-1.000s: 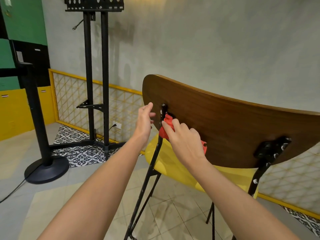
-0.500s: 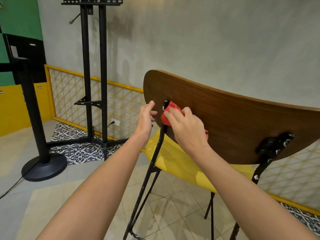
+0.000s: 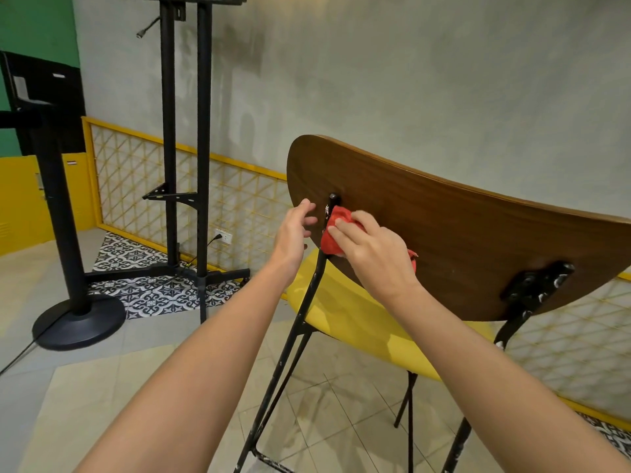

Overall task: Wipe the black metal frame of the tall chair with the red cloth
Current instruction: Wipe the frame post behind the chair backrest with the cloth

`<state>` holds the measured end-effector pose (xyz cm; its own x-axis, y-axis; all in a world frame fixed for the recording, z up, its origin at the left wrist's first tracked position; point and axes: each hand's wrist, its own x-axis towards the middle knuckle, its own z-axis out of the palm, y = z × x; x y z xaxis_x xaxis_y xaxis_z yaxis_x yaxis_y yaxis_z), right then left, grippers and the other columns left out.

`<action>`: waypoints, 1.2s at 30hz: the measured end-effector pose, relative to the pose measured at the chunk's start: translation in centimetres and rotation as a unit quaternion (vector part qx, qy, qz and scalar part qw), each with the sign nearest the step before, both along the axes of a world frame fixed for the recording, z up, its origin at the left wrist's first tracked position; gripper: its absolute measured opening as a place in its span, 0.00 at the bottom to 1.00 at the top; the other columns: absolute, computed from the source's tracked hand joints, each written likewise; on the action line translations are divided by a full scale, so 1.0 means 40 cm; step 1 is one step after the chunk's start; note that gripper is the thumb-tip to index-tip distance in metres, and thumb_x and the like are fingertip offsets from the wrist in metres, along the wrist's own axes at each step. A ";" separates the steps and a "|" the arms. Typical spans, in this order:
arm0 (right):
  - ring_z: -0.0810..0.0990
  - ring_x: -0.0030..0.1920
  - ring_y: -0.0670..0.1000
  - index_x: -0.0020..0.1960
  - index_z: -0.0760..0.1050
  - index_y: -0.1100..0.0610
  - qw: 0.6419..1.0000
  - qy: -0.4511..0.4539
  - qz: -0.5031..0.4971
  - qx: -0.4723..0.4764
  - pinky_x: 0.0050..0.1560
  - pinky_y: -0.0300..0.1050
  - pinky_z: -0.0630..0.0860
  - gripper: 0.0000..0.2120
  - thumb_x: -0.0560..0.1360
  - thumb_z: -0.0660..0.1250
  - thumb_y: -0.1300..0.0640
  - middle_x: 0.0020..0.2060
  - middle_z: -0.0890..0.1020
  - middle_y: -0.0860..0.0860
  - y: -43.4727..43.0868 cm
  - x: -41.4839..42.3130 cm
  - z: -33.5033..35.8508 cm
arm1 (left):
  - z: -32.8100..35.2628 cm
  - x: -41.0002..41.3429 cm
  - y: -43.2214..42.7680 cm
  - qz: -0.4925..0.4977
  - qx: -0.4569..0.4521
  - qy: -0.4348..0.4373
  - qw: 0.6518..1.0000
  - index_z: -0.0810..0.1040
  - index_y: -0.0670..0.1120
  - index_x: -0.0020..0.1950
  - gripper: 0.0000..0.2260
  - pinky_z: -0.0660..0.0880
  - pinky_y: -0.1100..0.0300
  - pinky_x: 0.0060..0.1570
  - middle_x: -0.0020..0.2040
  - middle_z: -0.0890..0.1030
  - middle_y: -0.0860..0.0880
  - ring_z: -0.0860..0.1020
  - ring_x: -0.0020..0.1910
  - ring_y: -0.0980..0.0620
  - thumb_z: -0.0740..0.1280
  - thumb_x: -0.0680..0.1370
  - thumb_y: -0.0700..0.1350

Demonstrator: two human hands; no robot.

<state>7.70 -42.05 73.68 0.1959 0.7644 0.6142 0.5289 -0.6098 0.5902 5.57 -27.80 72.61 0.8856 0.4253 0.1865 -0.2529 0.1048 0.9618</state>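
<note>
Here the right hand [image 3: 372, 257] grips the red cloth [image 3: 332, 241] against the black metal frame [image 3: 312, 278]; the left hand [image 3: 293, 233] hovers loose-fingered.

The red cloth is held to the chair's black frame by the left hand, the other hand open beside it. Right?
Not quite: the head view shows the right hand holding the red cloth to the black frame; the left hand is open beside it.
</note>
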 end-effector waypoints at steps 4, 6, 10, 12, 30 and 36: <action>0.80 0.53 0.56 0.58 0.79 0.59 1.000 0.013 0.014 -0.015 0.34 0.45 0.78 0.24 0.64 0.79 0.56 0.51 0.83 0.54 0.006 0.001 -0.003 | 0.001 -0.006 0.007 0.000 -0.005 -0.007 1.000 0.75 0.49 0.65 0.19 0.65 0.50 0.67 0.61 0.75 0.52 0.71 0.63 0.49 0.52 0.82 0.55; 0.78 0.55 0.57 0.60 0.77 0.61 0.999 -0.010 0.042 0.004 0.37 0.48 0.80 0.21 0.69 0.74 0.60 0.54 0.82 0.56 0.017 -0.003 0.013 | 0.003 -0.009 0.008 -0.007 -0.011 -0.021 1.000 0.76 0.50 0.62 0.17 0.66 0.52 0.66 0.58 0.77 0.54 0.72 0.63 0.50 0.53 0.82 0.54; 0.76 0.57 0.59 0.61 0.76 0.63 0.997 -0.043 0.057 0.017 0.40 0.50 0.80 0.17 0.75 0.58 0.64 0.58 0.80 0.58 0.049 -0.015 0.065 | -0.002 -0.010 0.011 -0.016 -0.012 -0.025 0.999 0.78 0.53 0.56 0.15 0.67 0.52 0.65 0.57 0.79 0.49 0.73 0.61 0.50 0.53 0.81 0.56; 0.76 0.60 0.60 0.61 0.76 0.63 0.999 -0.030 0.027 -0.022 0.40 0.49 0.79 0.18 0.72 0.60 0.65 0.60 0.79 0.58 0.065 -0.020 0.081 | -0.007 -0.005 0.014 -0.015 -0.017 -0.022 1.000 0.76 0.51 0.61 0.18 0.66 0.51 0.66 0.60 0.77 0.50 0.72 0.63 0.48 0.53 0.81 0.57; 0.64 0.71 0.56 0.69 0.67 0.60 0.977 -0.010 -0.116 -0.179 0.54 0.46 0.73 0.22 0.76 0.62 0.57 0.68 0.70 0.56 0.088 -0.037 0.055 | -0.005 -0.008 0.024 -0.038 -0.011 -0.028 0.999 0.71 0.47 0.70 0.21 0.65 0.57 0.63 0.69 0.72 0.49 0.69 0.67 0.50 0.51 0.82 0.54; 0.66 0.69 0.58 0.68 0.68 0.61 0.979 0.039 -0.068 -0.188 0.55 0.50 0.73 0.21 0.75 0.62 0.62 0.66 0.72 0.57 0.070 -0.044 0.044 | -0.001 -0.011 0.025 -0.025 -0.019 -0.015 0.999 0.71 0.48 0.69 0.21 0.66 0.53 0.63 0.67 0.73 0.50 0.71 0.65 0.48 0.53 0.81 0.56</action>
